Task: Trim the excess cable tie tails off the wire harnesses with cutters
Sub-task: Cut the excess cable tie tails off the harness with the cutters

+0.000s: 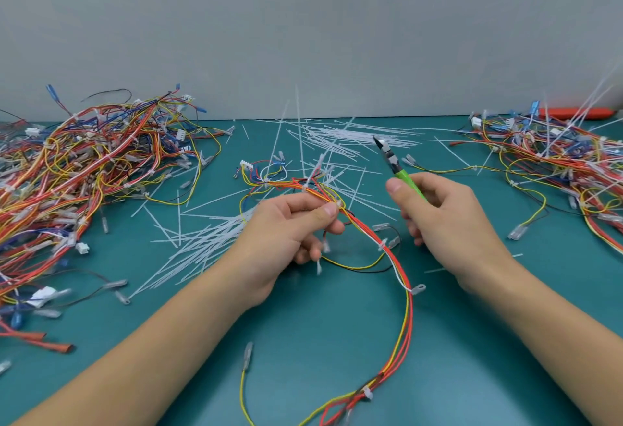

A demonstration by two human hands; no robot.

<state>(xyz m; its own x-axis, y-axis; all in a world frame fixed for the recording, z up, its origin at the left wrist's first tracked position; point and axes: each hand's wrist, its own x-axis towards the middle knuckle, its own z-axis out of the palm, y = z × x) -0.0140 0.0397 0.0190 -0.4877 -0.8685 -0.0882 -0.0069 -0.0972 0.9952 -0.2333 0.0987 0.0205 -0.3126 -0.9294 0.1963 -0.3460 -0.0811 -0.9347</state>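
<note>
- Teal desk point(303, 341) is carrying everything in view; a pale grey wall point(303, 21) is standing behind it.
- Large tangled heap of wire harnesses point(84, 169) is lying on the left part of the desk, in red, orange, yellow and blue wire with white connectors.
- Smaller heap of harnesses point(553, 159) is sitting at the right edge, with long white tie tails sticking up out of it; an orange object behind it is too hidden to identify.
- Loose white cable ties point(350, 137) are lying scattered across the middle of the desk, and another bunch is lying just beside the left wrist.
- One harness point(403, 290) is running from the desk centre, through the left hand, then curving down toward the near edge; small white ties are binding it at several spots.
- Left hand point(286, 226): grip is grasping this harness, thumb and forefinger pinching the wire bundle just above the desk.
- Right hand point(448, 220): grip is clenched round the green handle of the cutters point(392, 161), held apart from the harness.
- Cutter tip is pointing up and away, over the scattered ties; whether the blades are parted, I cannot tell.
</note>
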